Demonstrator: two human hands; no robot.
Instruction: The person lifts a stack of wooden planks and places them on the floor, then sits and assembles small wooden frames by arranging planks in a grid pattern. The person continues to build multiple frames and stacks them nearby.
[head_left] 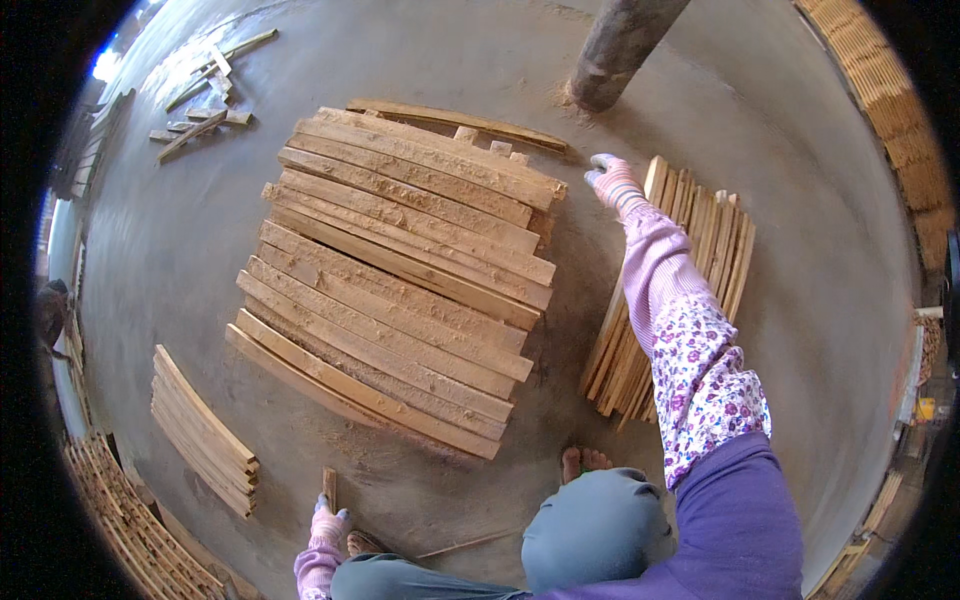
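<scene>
My left hand (pixel 327 524), in a striped glove with grey fingertips, is closed around a short wooden strip (pixel 329 483) that points away from me near the lower edge. My right arm stretches far forward. At its end my right hand (pixel 614 184), gloved alike, has its fingers slightly apart and nothing visible in them. It hovers between the far right corner of a big stack of sawdust-covered planks (pixel 400 265) and a bundle of narrow wooden strips (pixel 715 235). A single long plank (pixel 465 122) lies along the stack's far side, its end close to my right fingers.
A round pillar (pixel 622 55) rises from the concrete floor beyond my right hand. Shorter boards (pixel 203 432) are piled at the left. Scattered wood pieces (pixel 215 95) lie at the far left. A thin stick (pixel 468 543) rests by my feet. Stacked timber (pixel 870 80) lines the right edge.
</scene>
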